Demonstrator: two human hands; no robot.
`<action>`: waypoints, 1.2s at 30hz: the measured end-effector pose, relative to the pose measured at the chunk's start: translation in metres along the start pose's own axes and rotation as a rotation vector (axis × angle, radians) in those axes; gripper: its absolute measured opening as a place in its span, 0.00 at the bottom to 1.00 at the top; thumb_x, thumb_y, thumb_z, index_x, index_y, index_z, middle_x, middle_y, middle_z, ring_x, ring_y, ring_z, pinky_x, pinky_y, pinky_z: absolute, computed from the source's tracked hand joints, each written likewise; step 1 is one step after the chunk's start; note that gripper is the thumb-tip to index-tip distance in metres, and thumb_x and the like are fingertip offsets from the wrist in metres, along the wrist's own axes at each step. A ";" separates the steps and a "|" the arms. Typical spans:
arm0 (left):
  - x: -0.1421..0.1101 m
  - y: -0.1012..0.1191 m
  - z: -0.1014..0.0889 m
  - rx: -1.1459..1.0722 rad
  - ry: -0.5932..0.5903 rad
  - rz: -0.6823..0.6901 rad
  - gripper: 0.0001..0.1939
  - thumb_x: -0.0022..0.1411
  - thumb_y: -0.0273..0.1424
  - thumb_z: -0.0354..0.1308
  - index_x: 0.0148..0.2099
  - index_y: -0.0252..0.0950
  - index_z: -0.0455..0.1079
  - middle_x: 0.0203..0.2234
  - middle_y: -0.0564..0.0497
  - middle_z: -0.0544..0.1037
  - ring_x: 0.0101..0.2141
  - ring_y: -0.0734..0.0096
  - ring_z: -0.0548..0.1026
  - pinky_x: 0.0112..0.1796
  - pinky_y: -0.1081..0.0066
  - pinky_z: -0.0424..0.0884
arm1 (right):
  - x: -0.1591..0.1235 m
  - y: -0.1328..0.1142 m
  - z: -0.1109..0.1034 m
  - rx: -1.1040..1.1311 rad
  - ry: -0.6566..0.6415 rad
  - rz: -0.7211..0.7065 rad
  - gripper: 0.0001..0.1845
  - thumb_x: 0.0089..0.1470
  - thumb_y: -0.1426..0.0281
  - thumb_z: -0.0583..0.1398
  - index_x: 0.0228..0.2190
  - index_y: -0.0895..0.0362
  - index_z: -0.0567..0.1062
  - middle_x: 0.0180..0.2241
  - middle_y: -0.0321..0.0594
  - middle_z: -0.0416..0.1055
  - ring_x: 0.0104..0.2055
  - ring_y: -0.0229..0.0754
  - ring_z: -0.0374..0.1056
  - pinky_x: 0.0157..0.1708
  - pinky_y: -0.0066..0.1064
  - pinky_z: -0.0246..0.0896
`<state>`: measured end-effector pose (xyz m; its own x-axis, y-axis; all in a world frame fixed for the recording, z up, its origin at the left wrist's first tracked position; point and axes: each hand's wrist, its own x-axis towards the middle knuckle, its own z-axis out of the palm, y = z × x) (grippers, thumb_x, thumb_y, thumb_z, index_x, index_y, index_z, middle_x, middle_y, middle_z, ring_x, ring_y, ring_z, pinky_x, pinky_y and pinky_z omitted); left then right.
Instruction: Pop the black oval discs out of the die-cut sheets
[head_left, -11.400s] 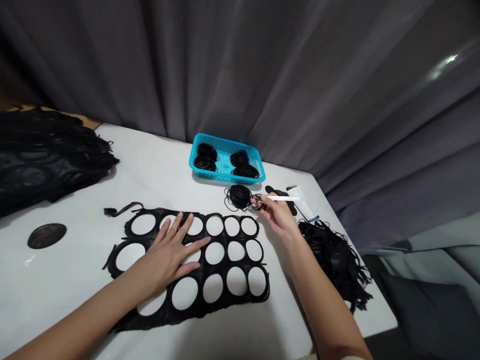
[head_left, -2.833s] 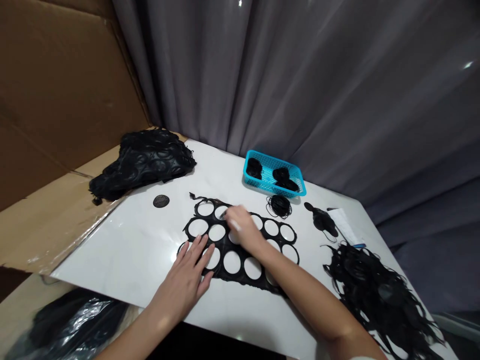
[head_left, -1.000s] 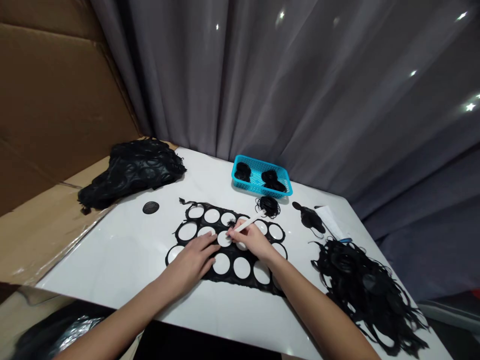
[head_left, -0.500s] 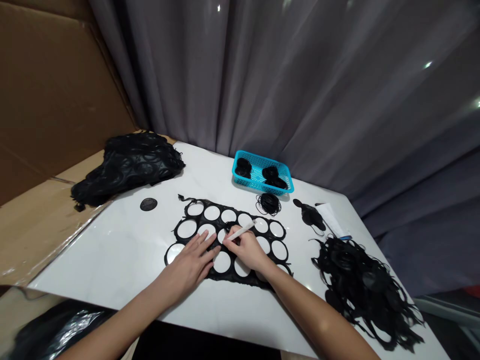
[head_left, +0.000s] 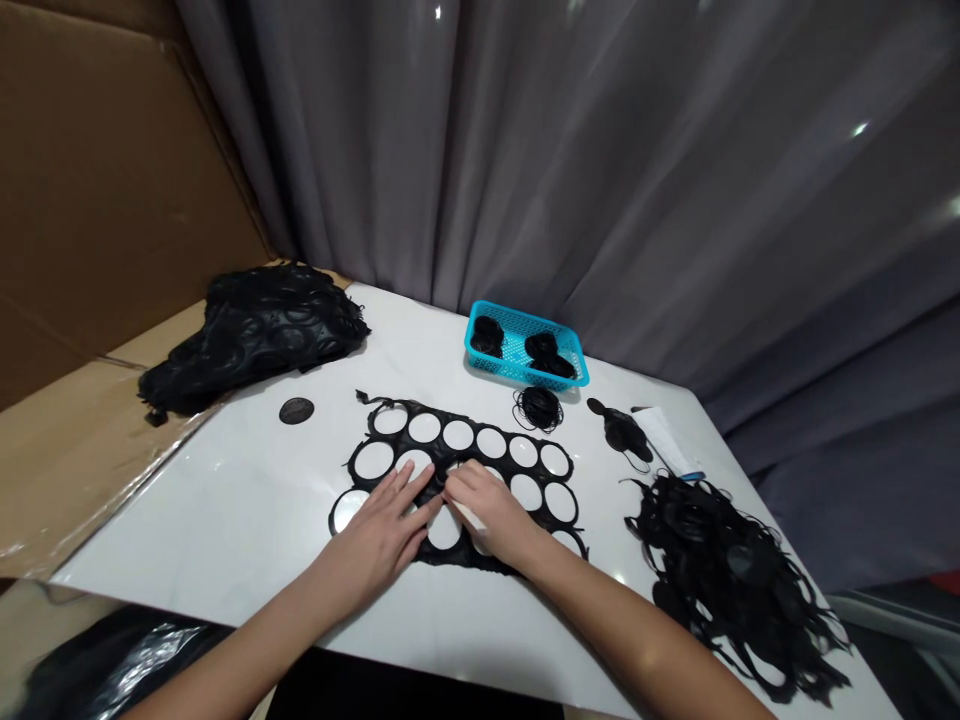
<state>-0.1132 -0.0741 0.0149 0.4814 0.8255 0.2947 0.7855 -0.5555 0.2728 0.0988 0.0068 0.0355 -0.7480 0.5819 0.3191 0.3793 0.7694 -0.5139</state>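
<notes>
A black rubbery sheet point(head_left: 510, 460) with rows of round holes lies flat on the white table. My left hand point(head_left: 386, 525) rests on its left part, fingers stretched out and pressed down. My right hand point(head_left: 491, 510) is closed around a slim white pen-shaped tool point(head_left: 470, 517), mostly covered by the fingers and palm. Its tip meets the sheet near a hole in the middle row, just right of my left fingertips; the tip itself is hidden. The table shows white through the holes.
Behind the sheet stands a blue basket point(head_left: 525, 372) holding black bundles, with a black coil point(head_left: 540, 408) before it. Black scraps point(head_left: 735, 580) are heaped at right, near a white strip point(head_left: 666, 442). Stacked black sheets point(head_left: 262, 325) and a black disc point(head_left: 297, 411) are at left.
The white tool has swung from leaning up and to the right to lying back toward my right wrist, as my right hand turned. My left hand has stayed in place.
</notes>
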 end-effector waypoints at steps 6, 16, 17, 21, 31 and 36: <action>-0.003 0.000 0.001 0.015 -0.006 -0.049 0.22 0.70 0.27 0.52 0.63 0.45 0.67 0.70 0.44 0.53 0.68 0.42 0.52 0.61 0.42 0.59 | 0.016 0.053 -0.050 -0.177 0.501 0.396 0.13 0.63 0.69 0.52 0.25 0.52 0.62 0.28 0.40 0.66 0.34 0.46 0.61 0.37 0.37 0.57; -0.002 0.007 -0.017 0.084 0.115 -0.054 0.19 0.73 0.33 0.51 0.63 0.36 0.66 0.64 0.39 0.65 0.66 0.45 0.59 0.61 0.44 0.60 | -0.004 0.032 -0.043 1.010 0.425 0.795 0.22 0.44 0.55 0.71 0.26 0.55 0.66 0.31 0.39 0.74 0.38 0.45 0.75 0.34 0.32 0.69; -0.005 0.013 -0.018 0.093 0.134 -0.026 0.18 0.73 0.32 0.51 0.62 0.34 0.68 0.63 0.39 0.67 0.65 0.48 0.61 0.61 0.46 0.61 | -0.005 0.024 -0.041 1.075 0.390 0.792 0.23 0.44 0.56 0.71 0.26 0.55 0.65 0.31 0.38 0.74 0.38 0.44 0.75 0.33 0.31 0.69; -0.026 0.040 -0.016 0.118 0.140 0.059 0.16 0.73 0.30 0.51 0.58 0.33 0.71 0.55 0.40 0.75 0.56 0.54 0.72 0.57 0.54 0.67 | -0.011 -0.010 -0.029 1.083 0.175 0.731 0.18 0.53 0.58 0.66 0.28 0.54 0.65 0.30 0.36 0.74 0.32 0.39 0.72 0.34 0.31 0.66; -0.047 0.055 -0.006 0.144 0.101 0.017 0.20 0.73 0.33 0.51 0.62 0.34 0.68 0.59 0.42 0.73 0.61 0.54 0.66 0.58 0.57 0.66 | -0.027 -0.052 -0.008 0.537 -0.038 0.494 0.09 0.59 0.71 0.59 0.26 0.54 0.67 0.32 0.33 0.69 0.35 0.39 0.65 0.37 0.31 0.58; -0.045 0.057 -0.007 0.146 0.096 0.006 0.21 0.72 0.33 0.51 0.65 0.34 0.65 0.59 0.43 0.72 0.61 0.53 0.66 0.57 0.56 0.66 | -0.028 -0.053 -0.004 0.514 -0.017 0.482 0.09 0.58 0.72 0.60 0.26 0.54 0.67 0.32 0.33 0.68 0.36 0.39 0.65 0.38 0.31 0.58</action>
<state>-0.0923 -0.1433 0.0238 0.4526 0.8048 0.3841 0.8340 -0.5345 0.1371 0.1016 -0.0491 0.0566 -0.5711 0.8194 -0.0493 0.3689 0.2025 -0.9071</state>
